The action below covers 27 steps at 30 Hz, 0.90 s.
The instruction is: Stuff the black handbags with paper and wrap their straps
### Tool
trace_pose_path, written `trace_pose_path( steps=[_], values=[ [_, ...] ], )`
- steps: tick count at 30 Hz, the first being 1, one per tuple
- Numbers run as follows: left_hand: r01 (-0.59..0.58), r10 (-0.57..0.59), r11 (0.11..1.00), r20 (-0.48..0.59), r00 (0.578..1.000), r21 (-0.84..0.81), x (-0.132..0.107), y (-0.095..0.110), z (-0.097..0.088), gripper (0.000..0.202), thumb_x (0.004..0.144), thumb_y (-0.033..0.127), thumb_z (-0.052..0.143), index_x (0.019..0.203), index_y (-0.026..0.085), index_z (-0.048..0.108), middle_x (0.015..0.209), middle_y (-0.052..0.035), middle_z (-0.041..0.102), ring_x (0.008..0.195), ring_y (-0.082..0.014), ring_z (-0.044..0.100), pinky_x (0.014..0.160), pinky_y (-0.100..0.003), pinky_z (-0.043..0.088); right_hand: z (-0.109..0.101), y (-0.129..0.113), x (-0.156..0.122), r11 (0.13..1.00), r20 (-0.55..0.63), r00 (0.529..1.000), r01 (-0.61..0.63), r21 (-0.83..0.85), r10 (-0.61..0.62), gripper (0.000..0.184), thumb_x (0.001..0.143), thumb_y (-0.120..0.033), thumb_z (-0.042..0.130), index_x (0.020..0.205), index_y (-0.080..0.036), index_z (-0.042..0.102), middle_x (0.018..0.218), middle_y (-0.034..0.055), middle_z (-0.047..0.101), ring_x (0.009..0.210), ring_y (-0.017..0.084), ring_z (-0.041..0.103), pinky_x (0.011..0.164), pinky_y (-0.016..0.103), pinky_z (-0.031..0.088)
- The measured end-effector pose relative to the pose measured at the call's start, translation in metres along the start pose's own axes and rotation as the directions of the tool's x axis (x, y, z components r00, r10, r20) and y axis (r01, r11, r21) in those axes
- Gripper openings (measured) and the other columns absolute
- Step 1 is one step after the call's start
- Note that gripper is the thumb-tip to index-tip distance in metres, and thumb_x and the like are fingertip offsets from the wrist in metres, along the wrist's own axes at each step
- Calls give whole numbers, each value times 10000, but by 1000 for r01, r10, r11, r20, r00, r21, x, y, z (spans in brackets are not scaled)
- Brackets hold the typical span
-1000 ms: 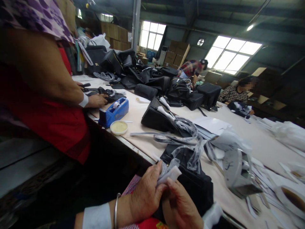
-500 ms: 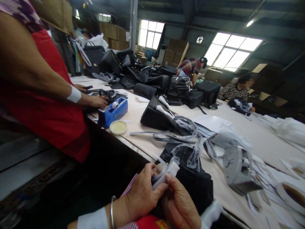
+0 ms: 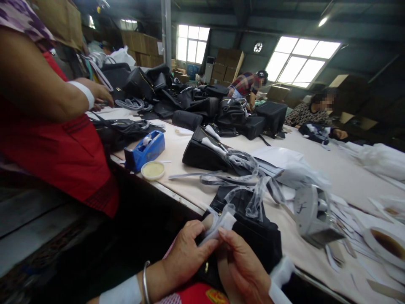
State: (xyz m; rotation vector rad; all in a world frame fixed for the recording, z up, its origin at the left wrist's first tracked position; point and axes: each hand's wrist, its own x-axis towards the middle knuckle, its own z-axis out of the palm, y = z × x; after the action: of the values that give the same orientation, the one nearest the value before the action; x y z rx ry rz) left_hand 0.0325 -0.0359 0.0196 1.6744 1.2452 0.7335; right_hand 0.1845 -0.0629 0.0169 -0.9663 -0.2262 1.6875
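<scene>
- The table (image 3: 341,177) carried everything, its edge close to the person's lap; anything nudged there could have dropped off.
- The near bag (image 3: 259,240) lay across that edge, partly behind the hands; a hard tug might have dragged it down.
- The grey dispenser (image 3: 316,219) stood to the right of the bag; a wide sweep of the right arm could have knocked it.
- Clear film (image 3: 259,198) lay in loose loops over the bag's far end, where it might have snagged on passing fingers.
- The left hand (image 3: 186,249) curled round the wrap; the right hand (image 3: 247,266) pinched its edge between thumb and forefinger.
- The wrap (image 3: 224,221) sat between both hands, in front of the bag. Its layers looked loose, so an easing grip could have let them unroll, and an uneven pull could have creased or torn them.
</scene>
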Motion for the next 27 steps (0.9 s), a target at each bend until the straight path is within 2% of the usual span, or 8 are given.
trace_pose_path(
  steps=[6, 10, 12, 15, 17, 20, 23, 27],
  values=[
    [-52, 52, 999, 4, 999, -14, 2, -6, 3, 259, 869, 429, 663, 964, 198, 730, 1021, -61, 690, 979, -222, 621, 888, -283, 483, -5, -8, 2, 994, 51, 994, -90, -62, 93, 337, 711, -310, 847, 977, -122, 758, 900, 58, 760, 824, 169, 671, 842, 289, 511],
    [-41, 46, 994, 47, 998, -101, 2, -10, 2, 325, 913, 476, 600, 951, 168, 699, 945, -53, 695, 874, -193, 624, 799, -262, 486, -11, -25, -10, 930, 201, 968, -67, -362, 148, 471, 677, -275, 868, 1100, -146, 708, 1020, 67, 741, 807, 154, 673, 793, 273, 501],
    [6, 7, 988, 85, 996, -155, 3, -13, 1, 379, 918, 514, 580, 942, 150, 682, 874, -42, 684, 792, -172, 608, 725, -248, 477, -20, -30, -18, 856, 179, 964, -80, -511, 197, 457, 665, -289, 867, 1064, -146, 697, 997, 70, 741, 750, 147, 675, 721, 255, 491],
    [60, -33, 978, 133, 991, -199, 4, -17, 1, 420, 905, 546, 588, 965, 140, 676, 856, -34, 676, 767, -160, 594, 693, -237, 468, -37, -29, -23, 720, 23, 967, -172, -672, 253, 364, 726, -441, 795, 893, -138, 681, 764, 43, 721, 550, 127, 616, 537, 228, 409],
    [66, -36, 977, 149, 988, -203, 4, -17, 0, 428, 889, 552, 610, 960, 136, 678, 860, -35, 677, 780, -164, 594, 695, -236, 468, -46, -26, -19, 642, -24, 988, -117, -758, 151, 368, 738, -494, 756, 781, -137, 677, 641, 14, 666, 503, 116, 550, 506, 230, 364],
    [66, -29, 974, 171, 985, -218, 5, -15, -1, 431, 882, 549, 617, 963, 130, 680, 884, -44, 690, 807, -173, 605, 720, -243, 477, -50, -26, -6, 554, 67, 998, 57, -830, -3, 367, 763, -489, 720, 717, -125, 717, 629, 12, 649, 580, 126, 528, 569, 249, 376],
    [77, -41, 981, 194, 980, -180, 4, -10, -4, 430, 881, 547, 610, 967, 132, 685, 900, -52, 701, 812, -177, 613, 729, -250, 480, -42, -30, 4, 529, 176, 984, 157, -834, -14, 365, 807, -478, 684, 757, -125, 762, 699, 28, 693, 657, 160, 566, 636, 272, 412],
    [102, -94, 994, 213, 973, -28, 5, -7, -7, 491, 861, 610, 584, 808, 131, 676, 733, -35, 647, 683, -159, 567, 603, -237, 433, -27, -36, 7, 547, 291, 957, 233, -804, 19, 362, 848, -477, 666, 901, -148, 807, 817, 44, 752, 797, 221, 649, 766, 314, 480]
  ],
)
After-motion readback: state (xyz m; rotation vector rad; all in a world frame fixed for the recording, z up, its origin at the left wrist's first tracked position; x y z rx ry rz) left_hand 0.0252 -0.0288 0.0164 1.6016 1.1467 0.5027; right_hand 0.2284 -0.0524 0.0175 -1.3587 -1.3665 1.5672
